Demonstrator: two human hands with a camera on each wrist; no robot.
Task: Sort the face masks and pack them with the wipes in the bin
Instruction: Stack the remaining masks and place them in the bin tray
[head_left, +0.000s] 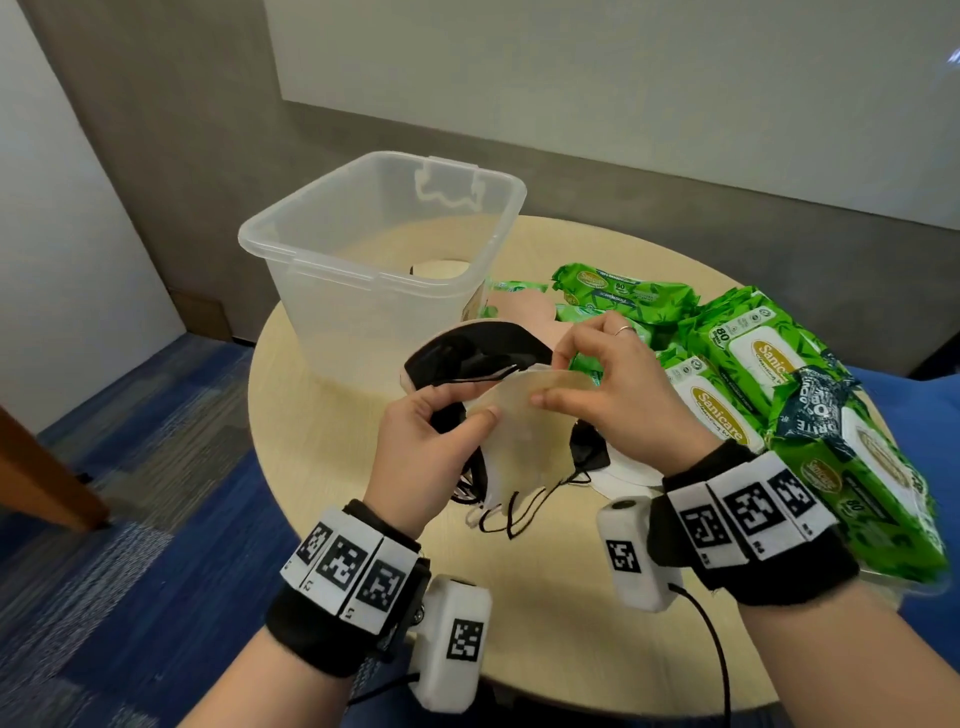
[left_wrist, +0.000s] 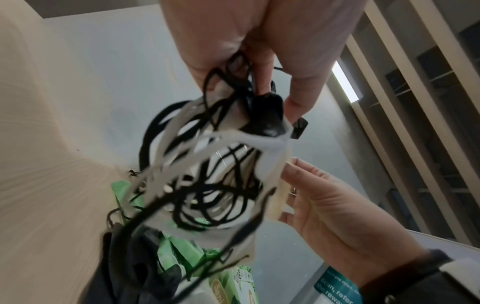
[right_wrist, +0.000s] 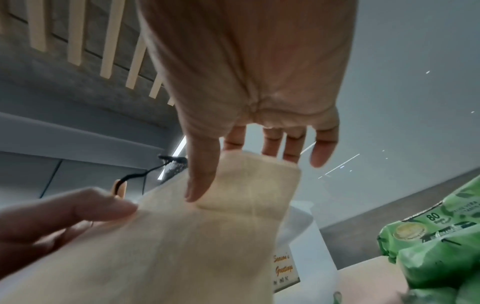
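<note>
Round pale table (head_left: 311, 467) underneath, clear bin (head_left: 363, 249) just beyond the hands; left hand (head_left: 426, 457) clamps the mask bundle (head_left: 519, 441) by its tangled loops while right hand (head_left: 602, 384) pinches the cream mask's (head_left: 524, 395) top edge, long axis running left to right between them, wipes (head_left: 769, 374) waiting on the right

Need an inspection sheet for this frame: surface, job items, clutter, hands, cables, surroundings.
Surface: round light wood table, bare in front.
Job's things: clear bin upright, open; cream mask held above table; black masks behind it; green wipes packs piled on the right.
Clutter: white disc under right wrist.
Hands: left hand grips mask bundle and loops; right hand pinches cream mask's top edge.
Cables: black wrist-camera lead; tangled ear loops.
Surroundings: blue carpet, grey wall.
</note>
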